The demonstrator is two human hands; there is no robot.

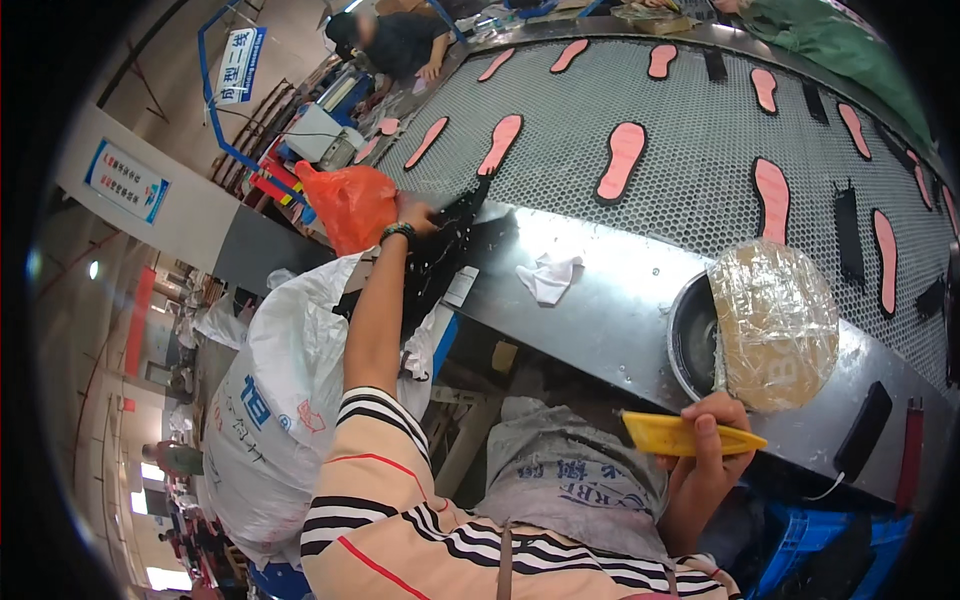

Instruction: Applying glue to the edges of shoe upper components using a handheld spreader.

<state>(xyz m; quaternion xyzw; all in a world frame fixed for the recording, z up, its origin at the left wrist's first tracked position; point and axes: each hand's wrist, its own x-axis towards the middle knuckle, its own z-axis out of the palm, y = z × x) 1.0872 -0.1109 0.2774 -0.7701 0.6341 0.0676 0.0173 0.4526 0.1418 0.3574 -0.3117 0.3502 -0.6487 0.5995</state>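
My right hand (710,455) is closed around a yellow flat, wedge-shaped tool (690,437) with a small dark tip pointing left. It is held above my lap, in front of the metal table edge. My left hand (417,216) reaches out to the far left, over a heap of black pieces (440,260) at the table's edge, next to an orange plastic bag (350,205). Its fingers are small and partly lost against the black pieces, so their grip does not show. Near my right hand is a round dark bowl (690,345), partly covered by a taped brown cardboard lid (777,330).
Several pink, black-edged insoles (623,160) lie on the mesh belt (560,110). A crumpled white cloth (548,278) and a black oblong device (864,430) rest on the metal ledge. A big white sack (270,420) stands left, a blue crate (830,550) lower right. Another person (395,45) works far left.
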